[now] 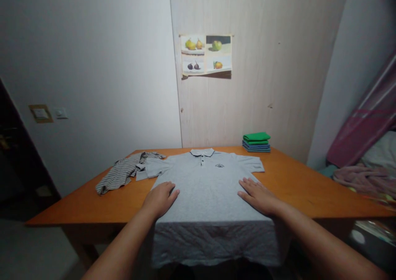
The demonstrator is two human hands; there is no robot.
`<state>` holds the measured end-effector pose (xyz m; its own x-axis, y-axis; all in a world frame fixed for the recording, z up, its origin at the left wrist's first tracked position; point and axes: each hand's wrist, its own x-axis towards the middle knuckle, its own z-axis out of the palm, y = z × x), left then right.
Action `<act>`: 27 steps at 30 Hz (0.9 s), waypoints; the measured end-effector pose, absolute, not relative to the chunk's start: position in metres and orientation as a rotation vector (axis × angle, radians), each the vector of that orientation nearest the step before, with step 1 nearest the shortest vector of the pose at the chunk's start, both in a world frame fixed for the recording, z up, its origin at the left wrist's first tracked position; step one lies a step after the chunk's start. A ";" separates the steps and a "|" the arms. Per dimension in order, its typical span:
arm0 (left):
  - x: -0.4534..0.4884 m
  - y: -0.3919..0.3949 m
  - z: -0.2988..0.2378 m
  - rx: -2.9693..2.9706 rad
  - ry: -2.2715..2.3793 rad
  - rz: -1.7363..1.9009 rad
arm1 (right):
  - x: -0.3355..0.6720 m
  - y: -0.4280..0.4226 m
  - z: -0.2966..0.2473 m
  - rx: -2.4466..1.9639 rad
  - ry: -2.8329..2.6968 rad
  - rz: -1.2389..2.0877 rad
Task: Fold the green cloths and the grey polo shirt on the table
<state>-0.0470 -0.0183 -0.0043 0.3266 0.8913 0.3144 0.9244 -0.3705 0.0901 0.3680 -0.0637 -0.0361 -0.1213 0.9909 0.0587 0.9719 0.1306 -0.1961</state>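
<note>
A grey polo shirt (208, 189) lies face up and spread out on the orange wooden table (309, 189), its collar toward the wall and its hem hanging over the near edge. My left hand (161, 197) rests flat on the shirt's left side, fingers stretched out. My right hand (258, 195) lies flat on the shirt's right side, fingers spread. Neither hand holds anything.
A crumpled striped shirt (122, 172) lies at the table's left, touching the polo's sleeve. A stack of folded green and blue clothes (256, 142) sits at the far edge by the wall. A bed with bedding (365, 175) stands to the right.
</note>
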 end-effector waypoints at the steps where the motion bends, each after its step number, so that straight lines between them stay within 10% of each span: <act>1: -0.047 -0.018 -0.005 -2.470 -1.697 -0.483 | 0.368 -0.064 -0.036 -1.956 -2.223 0.161; 27: -0.047 -0.019 -0.001 -2.471 -1.726 -0.552 | 0.364 -0.065 -0.035 -1.951 -2.193 0.182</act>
<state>-0.0472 -0.0191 -0.0007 0.3018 0.8930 0.3338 0.9209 -0.3637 0.1404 0.3637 -0.0653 -0.0347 -0.1088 0.9918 0.0673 0.9671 0.1213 -0.2236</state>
